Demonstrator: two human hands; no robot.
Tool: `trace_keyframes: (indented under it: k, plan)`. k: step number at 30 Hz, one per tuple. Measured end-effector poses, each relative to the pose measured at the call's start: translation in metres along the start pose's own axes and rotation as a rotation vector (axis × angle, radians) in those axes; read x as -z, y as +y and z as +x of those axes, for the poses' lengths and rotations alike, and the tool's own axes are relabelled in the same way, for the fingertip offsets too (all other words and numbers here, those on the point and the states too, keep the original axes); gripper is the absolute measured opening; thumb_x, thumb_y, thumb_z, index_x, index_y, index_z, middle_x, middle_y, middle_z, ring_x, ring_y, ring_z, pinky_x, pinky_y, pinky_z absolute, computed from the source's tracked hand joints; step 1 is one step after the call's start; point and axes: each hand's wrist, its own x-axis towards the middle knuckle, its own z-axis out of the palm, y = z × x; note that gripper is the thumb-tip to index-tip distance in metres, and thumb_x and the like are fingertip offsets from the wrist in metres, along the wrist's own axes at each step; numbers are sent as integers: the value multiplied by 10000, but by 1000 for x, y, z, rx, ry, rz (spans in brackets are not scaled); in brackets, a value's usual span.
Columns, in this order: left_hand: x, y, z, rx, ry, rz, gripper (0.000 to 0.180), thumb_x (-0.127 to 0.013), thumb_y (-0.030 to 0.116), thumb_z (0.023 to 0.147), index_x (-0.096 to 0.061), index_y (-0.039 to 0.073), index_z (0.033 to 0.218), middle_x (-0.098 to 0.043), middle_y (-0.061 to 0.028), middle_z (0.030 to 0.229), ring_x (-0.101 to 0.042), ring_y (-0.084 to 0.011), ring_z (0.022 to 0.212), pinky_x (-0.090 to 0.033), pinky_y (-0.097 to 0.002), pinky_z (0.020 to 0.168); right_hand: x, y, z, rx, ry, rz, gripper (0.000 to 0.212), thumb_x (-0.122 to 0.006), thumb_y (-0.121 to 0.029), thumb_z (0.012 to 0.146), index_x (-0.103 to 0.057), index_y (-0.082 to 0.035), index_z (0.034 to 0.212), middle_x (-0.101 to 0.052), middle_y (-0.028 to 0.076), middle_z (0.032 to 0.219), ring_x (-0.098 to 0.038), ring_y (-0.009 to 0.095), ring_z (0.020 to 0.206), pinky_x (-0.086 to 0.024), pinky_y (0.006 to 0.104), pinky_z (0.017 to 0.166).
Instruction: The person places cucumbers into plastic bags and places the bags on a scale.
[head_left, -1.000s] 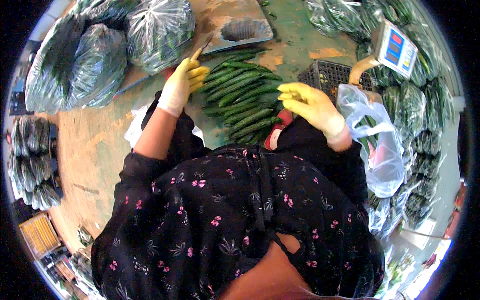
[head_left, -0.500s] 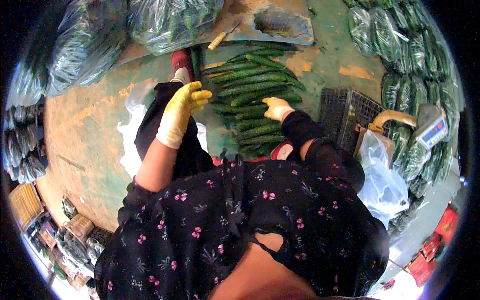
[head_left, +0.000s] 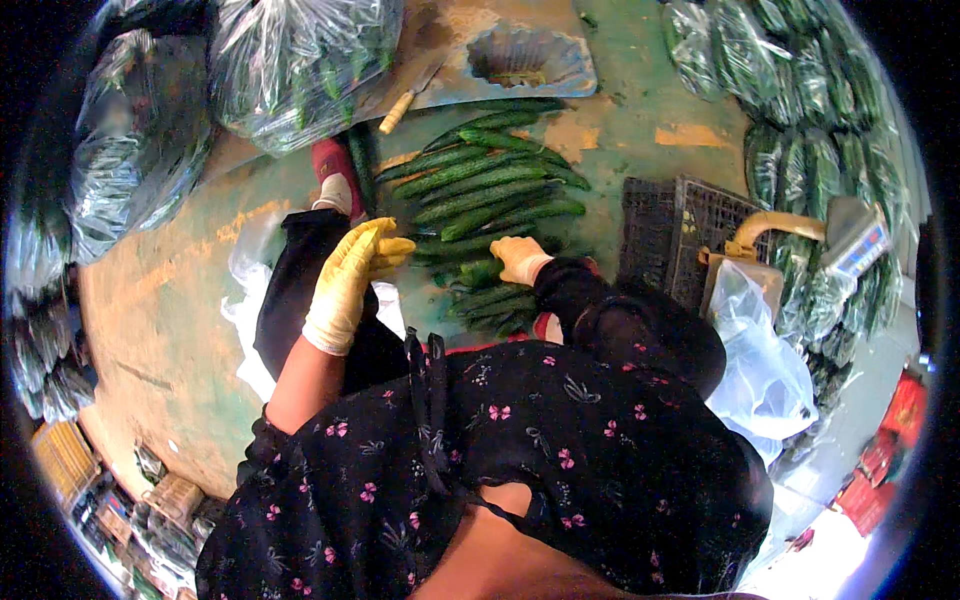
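Green cucumbers (head_left: 485, 185) lie in a long heap on the floor between my feet, most of them crosswise. My right hand (head_left: 520, 260), in a pale yellow glove, is over the near half of the heap. Its fingers are curled around the end of a dark, blurred cucumber (head_left: 445, 246); the fingertips are partly hidden. At the heap's left side is my left hand (head_left: 350, 275), gloved in yellow too. Its fingers are stretched out with nothing in them, and they point toward the cucumbers.
Large clear bags of cucumbers (head_left: 305, 70) stand at the far left. A wooden-handled knife (head_left: 400, 108) lies near a blue-edged board with a hole (head_left: 585, 80). On the right are a black crate (head_left: 690, 235), a scale (head_left: 855, 240), a plastic bag (head_left: 755, 350) and bagged cucumbers (head_left: 840, 160).
My right hand has moved toward me and left, and the near cucumbers beneath it have shifted. My left hand has come nearer my body. The whole view has shifted slightly.
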Motion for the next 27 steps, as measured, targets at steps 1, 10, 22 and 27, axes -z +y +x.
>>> trace_keyframes:
  k: [1, 10, 22, 27]
  plan:
    - [-2, 1, -1, -10, -10, 13, 546, -466, 416, 981, -454, -20, 1310, -643, -174, 1104, -613, -219, 979, -468, -321, 885, 4, 3, -7, 13, 43, 79, 470, -711, -263, 765, -586, -93, 1185, -604, 167, 1092, -585, 349, 1048, -469, 447, 889]
    - [-41, 14, -13, -37, -47, 122, 400, -460, 349, 991, -553, 20, 1199, -667, -120, 1034, -614, -181, 836, -474, -281, 755, 176, -51, -205, 518, 742, 1635, 455, -645, -124, 865, -521, -6, 1286, -629, 45, 1002, -572, 140, 884, -475, 291, 818]
    - [-286, 32, -92, -980, -649, 1010, 608, -802, 260, 758, -523, 15, 1239, -556, -129, 1184, -551, -237, 1086, -433, -337, 972, 43, -96, -612, 889, 1888, 632, 428, -792, -343, 712, -619, -178, 1066, -490, -47, 792, -454, 133, 729, -377, 345, 677]
    - [-439, 22, -123, -985, -713, 1213, 611, -737, 501, 653, -620, 13, 1000, -652, -213, 960, -623, -401, 905, -483, -458, 849, 1, -47, -619, 24, 1459, 958, 462, -671, -87, 744, -601, 8, 1190, -640, 90, 1110, -578, 173, 1054, -433, 320, 962]
